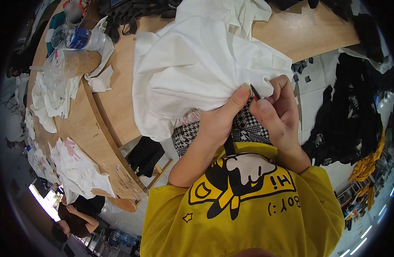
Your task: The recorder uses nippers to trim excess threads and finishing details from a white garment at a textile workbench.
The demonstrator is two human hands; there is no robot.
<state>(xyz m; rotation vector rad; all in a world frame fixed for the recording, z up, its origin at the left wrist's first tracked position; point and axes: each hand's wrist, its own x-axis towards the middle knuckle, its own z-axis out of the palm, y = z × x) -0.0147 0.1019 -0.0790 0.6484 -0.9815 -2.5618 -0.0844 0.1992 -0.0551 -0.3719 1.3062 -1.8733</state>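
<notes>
A large piece of white cloth (188,68) lies bunched over the table edge and hangs toward my lap. My left hand (218,120) is closed on its near edge, thumb on top, with folds gathering at the pinch. Between the thumb and curled fingers of my right hand (282,118) sits a slim pointed tool (255,91) with a dark tip and a red part; its exact kind is too small to tell. The tip touches or nearly touches the cloth beside my left thumb. Most of the tool is hidden by my right hand.
On the wooden table (113,92) at left stand a water bottle (83,39) and a plastic cup of brown drink (79,62). White garment pieces (79,165) lie nearby, dark strips (141,15) at the back. Black cloth (345,111) is heaped at right. Another person (79,220) is at lower left.
</notes>
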